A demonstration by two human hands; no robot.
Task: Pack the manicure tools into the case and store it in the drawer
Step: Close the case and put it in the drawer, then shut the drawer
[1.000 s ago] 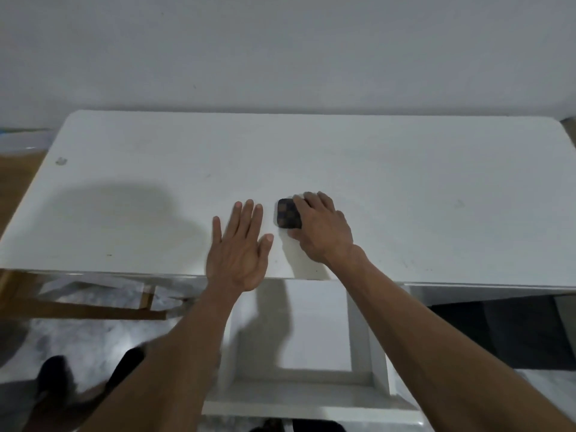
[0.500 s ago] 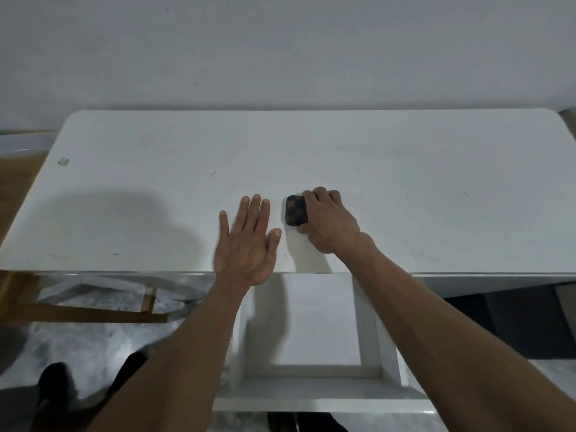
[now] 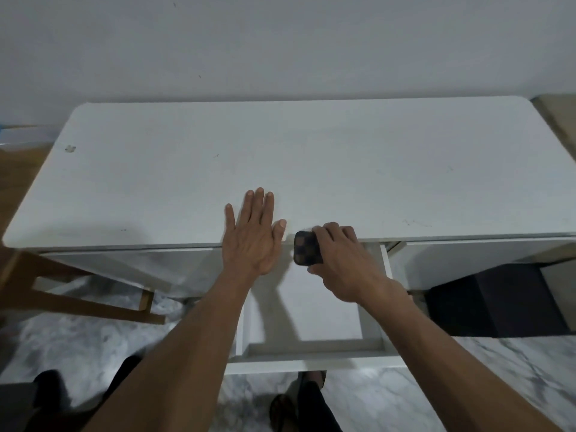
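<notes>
My right hand [image 3: 339, 260] grips a small dark checkered manicure case [image 3: 307, 247], closed, held just past the front edge of the white table [image 3: 311, 157] and above the open white drawer [image 3: 311, 350]. The drawer is pulled out toward me and its visible inside shows nothing but shadows. My left hand [image 3: 254, 235] lies flat, fingers spread, on the table's front edge just left of the case, holding nothing.
A wooden chair frame [image 3: 62, 291] stands under the table at the left. A dark box [image 3: 495, 300] sits under the table at the right. My feet [image 3: 299, 403] are on the marbled floor below the drawer front.
My right hand has lifted the case off the tabletop and drawn it toward me, over the open drawer. My left hand stays flat on the table edge.
</notes>
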